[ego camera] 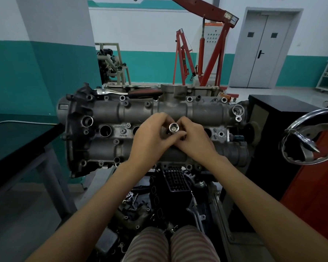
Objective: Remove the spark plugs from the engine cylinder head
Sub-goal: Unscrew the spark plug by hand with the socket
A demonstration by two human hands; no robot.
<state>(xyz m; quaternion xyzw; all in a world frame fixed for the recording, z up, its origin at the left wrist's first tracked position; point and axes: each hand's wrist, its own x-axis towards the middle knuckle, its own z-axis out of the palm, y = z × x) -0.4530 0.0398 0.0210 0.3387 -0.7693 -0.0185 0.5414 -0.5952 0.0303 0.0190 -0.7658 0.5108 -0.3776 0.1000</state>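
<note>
Spark plugs themselves aren't visible, they're down in the row of wells across the middle of the cylinder head [140, 110], which sits on a stand dead centre in front of the person. Both hands are on a shiny socket [174, 127] standing upright in the third well from the left. Left hand [150, 138] comes in from 8 o'clock, right hand [195, 138] from 4 o'clock, and the fingers [178, 136] of both are pinched around the top of it.

Looks like they're seating it by hand, or spinning it. My two cents: keep the socket dead straight in the bore and wiggle it till you feel the hex drop over the plug. If it's cocked, you risk cracking the porcelain or chewing the threads once the wrench goes on.

The ratchet [129, 92] is parked on the far edge of the head at about 11 o'clock from the socket, easy reach. The open wells at 9 o'clock [105, 131] and 3 o'clock look dark, can't tell if plugs are in there.
</note>
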